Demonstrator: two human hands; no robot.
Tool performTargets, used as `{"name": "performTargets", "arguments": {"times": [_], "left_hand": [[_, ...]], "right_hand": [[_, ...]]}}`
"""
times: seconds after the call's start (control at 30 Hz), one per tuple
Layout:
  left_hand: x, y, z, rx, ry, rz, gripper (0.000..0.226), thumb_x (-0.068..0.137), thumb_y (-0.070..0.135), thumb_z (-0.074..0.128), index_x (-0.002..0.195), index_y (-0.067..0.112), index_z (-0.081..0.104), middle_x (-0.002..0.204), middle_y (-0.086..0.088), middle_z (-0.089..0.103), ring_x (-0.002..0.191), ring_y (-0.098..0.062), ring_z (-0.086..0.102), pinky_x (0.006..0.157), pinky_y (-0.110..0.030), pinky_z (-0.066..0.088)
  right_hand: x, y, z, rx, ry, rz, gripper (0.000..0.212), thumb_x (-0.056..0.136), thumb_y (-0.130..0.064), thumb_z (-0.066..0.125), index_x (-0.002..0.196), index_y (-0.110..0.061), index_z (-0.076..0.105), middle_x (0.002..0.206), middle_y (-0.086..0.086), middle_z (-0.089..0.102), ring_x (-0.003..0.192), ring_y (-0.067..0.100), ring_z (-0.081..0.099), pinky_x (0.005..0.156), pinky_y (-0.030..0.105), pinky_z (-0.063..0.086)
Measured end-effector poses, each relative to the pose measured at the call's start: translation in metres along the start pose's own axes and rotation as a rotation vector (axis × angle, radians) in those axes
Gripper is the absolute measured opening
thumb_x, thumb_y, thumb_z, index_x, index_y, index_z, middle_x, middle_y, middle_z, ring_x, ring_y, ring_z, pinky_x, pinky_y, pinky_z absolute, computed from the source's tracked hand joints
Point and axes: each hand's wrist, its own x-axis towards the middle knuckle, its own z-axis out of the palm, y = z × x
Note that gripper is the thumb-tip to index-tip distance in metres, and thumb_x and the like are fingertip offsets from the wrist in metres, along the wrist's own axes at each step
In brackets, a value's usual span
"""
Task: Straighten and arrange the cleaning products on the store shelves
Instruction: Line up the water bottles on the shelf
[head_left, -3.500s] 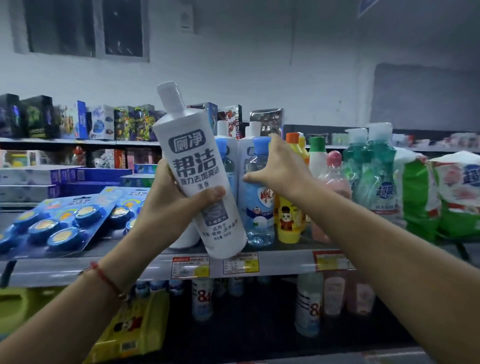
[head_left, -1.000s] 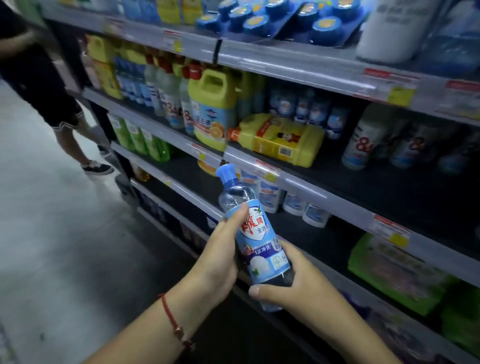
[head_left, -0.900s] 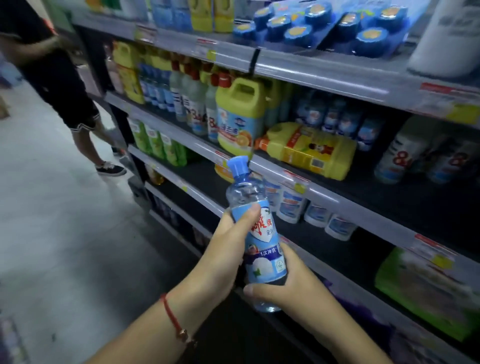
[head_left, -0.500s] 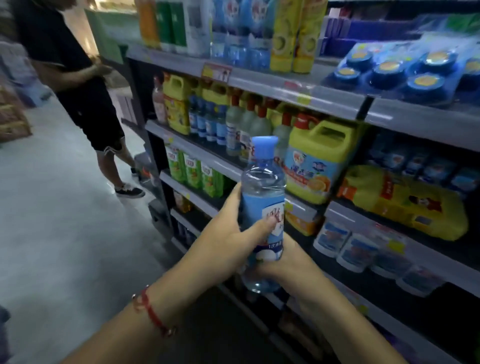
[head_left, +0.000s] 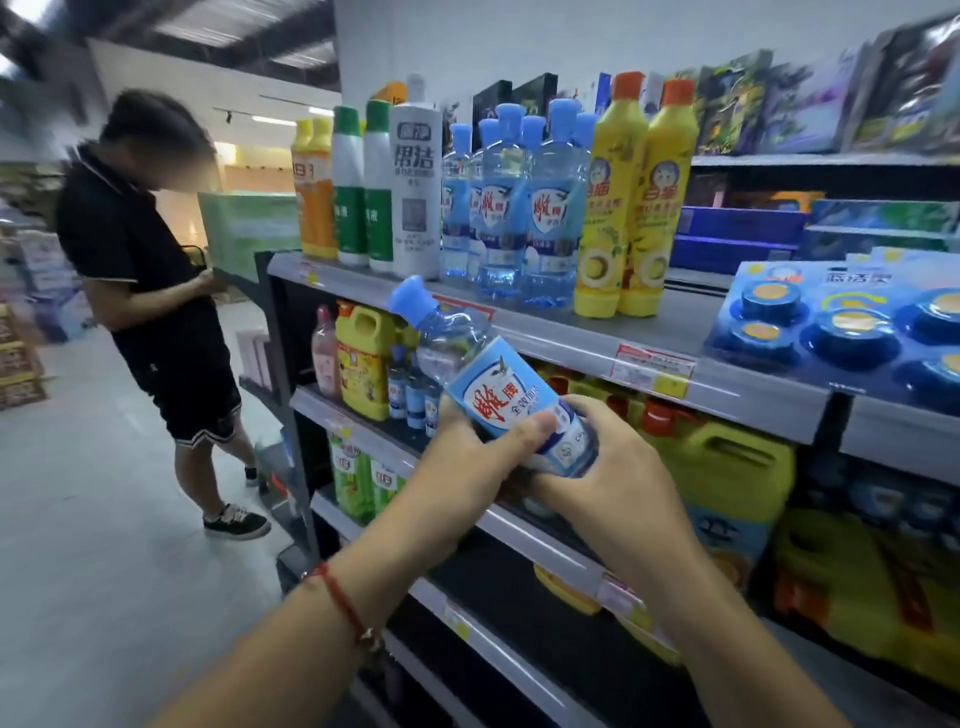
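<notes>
Head view: left hand (head_left: 467, 467) and right hand (head_left: 613, 478) gripping tilted blue-capped bottle (head_left: 498, 389) just before shelf edge (head_left: 571, 338).

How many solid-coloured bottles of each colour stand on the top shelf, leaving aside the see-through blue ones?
Orange bottles: 2
White-and-green bottles: 2
Plain white bottle: 1
Yellow bottles with orange caps: 2
Total: 7
Not counted: the blue-capped bottle held by the left hand and right hand.
</notes>
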Motion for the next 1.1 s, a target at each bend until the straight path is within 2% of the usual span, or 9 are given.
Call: {"name": "performTargets", "arguments": {"times": [0.17, 0.3, 0.43, 0.63, 0.77, 0.83, 0.9, 1.0, 1.1], "left_hand": [[0.064, 0.042, -0.042, -0.020, 0.073, 0.102, 0.068, 0.073, 0.044, 0.084, 0.125, 0.009, 0.057, 0.102, -0.009, 0.079, 0.089, -0.027, 0.078, 0.067, -0.039, 0.063], [0.106, 0.064, -0.077, 0.080, 0.104, 0.176, 0.062, 0.072, 0.043, 0.073, 0.126, 0.017, 0.056, 0.108, -0.010, 0.077, 0.091, -0.029, 0.077, 0.071, -0.044, 0.063], [0.144, 0.083, -0.102, 0.188, 0.063, 0.311, 0.051, 0.078, 0.037, 0.071, 0.125, 0.026, 0.057, 0.104, -0.001, 0.078, 0.095, -0.020, 0.076, 0.075, -0.036, 0.064], [0.215, 0.112, -0.136, 0.338, -0.054, 0.491, 0.056, 0.089, 0.022, 0.073, 0.139, 0.031, 0.051, 0.106, 0.000, 0.076, 0.097, -0.014, 0.074, 0.077, -0.030, 0.063], [0.267, 0.118, -0.141, 0.367, -0.222, 0.518, 0.061, 0.091, 0.014, 0.073, 0.141, 0.035, 0.045, 0.103, 0.005, 0.077, 0.094, -0.009, 0.075, 0.074, -0.025, 0.062], [0.292, 0.109, -0.142, 0.363, -0.308, 0.527, 0.062, 0.090, 0.009, 0.074, 0.142, 0.029, 0.045, 0.106, 0.004, 0.076, 0.098, -0.011, 0.074, 0.077, -0.027, 0.062], [0.311, 0.099, -0.142, 0.343, -0.389, 0.533, 0.067, 0.090, 0.007, 0.074, 0.146, 0.026, 0.043, 0.114, 0.000, 0.074, 0.105, -0.015, 0.073, 0.082, -0.031, 0.062], [0.334, 0.083, -0.143, 0.301, -0.451, 0.544, 0.066, 0.091, 0.010, 0.073, 0.147, 0.026, 0.042, 0.112, 0.001, 0.074, 0.102, -0.013, 0.073, 0.082, -0.029, 0.061], [0.350, 0.069, -0.143, 0.283, -0.401, 0.558, 0.058, 0.092, 0.018, 0.073, 0.142, 0.026, 0.044, 0.112, 0.007, 0.073, 0.103, -0.011, 0.072, 0.092, -0.042, 0.060]], "right_hand": [[0.067, -0.017, 0.009, 0.163, -0.066, -0.092, 0.037, 0.082, -0.035, 0.079, 0.107, -0.050, 0.056, 0.106, -0.027, 0.062, 0.094, -0.019, 0.059, 0.068, 0.010, 0.051], [0.116, -0.020, 0.039, 0.155, -0.159, -0.160, 0.052, 0.087, -0.028, 0.075, 0.121, -0.055, 0.046, 0.110, -0.039, 0.055, 0.102, -0.023, 0.053, 0.075, 0.003, 0.045], [0.158, -0.027, 0.070, 0.172, -0.148, -0.169, 0.073, 0.087, -0.031, 0.073, 0.146, -0.047, 0.033, 0.128, -0.031, 0.054, 0.112, -0.011, 0.056, 0.090, 0.019, 0.051], [0.217, -0.043, 0.096, 0.164, -0.102, -0.126, 0.088, 0.085, -0.043, 0.071, 0.152, -0.050, 0.014, 0.153, -0.023, 0.035, 0.138, 0.007, 0.042, 0.111, 0.038, 0.041], [0.251, -0.050, 0.108, 0.152, -0.026, -0.048, 0.068, 0.084, -0.040, 0.071, 0.138, -0.050, 0.031, 0.137, -0.026, 0.051, 0.126, 0.000, 0.051, 0.106, 0.036, 0.045], [0.261, -0.051, 0.117, 0.122, 0.031, 0.010, 0.075, 0.077, -0.047, 0.071, 0.142, -0.047, 0.033, 0.135, -0.025, 0.054, 0.126, 0.002, 0.053, 0.107, 0.038, 0.044], [0.267, -0.052, 0.126, 0.064, 0.083, 0.083, 0.091, 0.071, -0.056, 0.071, 0.150, -0.040, 0.027, 0.141, -0.020, 0.051, 0.133, 0.007, 0.048, 0.110, 0.036, 0.041], [0.268, -0.056, 0.136, -0.064, 0.151, 0.167, 0.086, 0.082, -0.045, 0.069, 0.153, -0.039, 0.021, 0.146, -0.015, 0.045, 0.135, 0.012, 0.044, 0.106, 0.033, 0.041], [0.265, -0.060, 0.146, -0.243, 0.188, 0.195, 0.092, 0.088, -0.044, 0.064, 0.160, -0.038, 0.007, 0.165, -0.014, 0.019, 0.150, 0.009, 0.023, 0.115, 0.030, 0.030]]}}
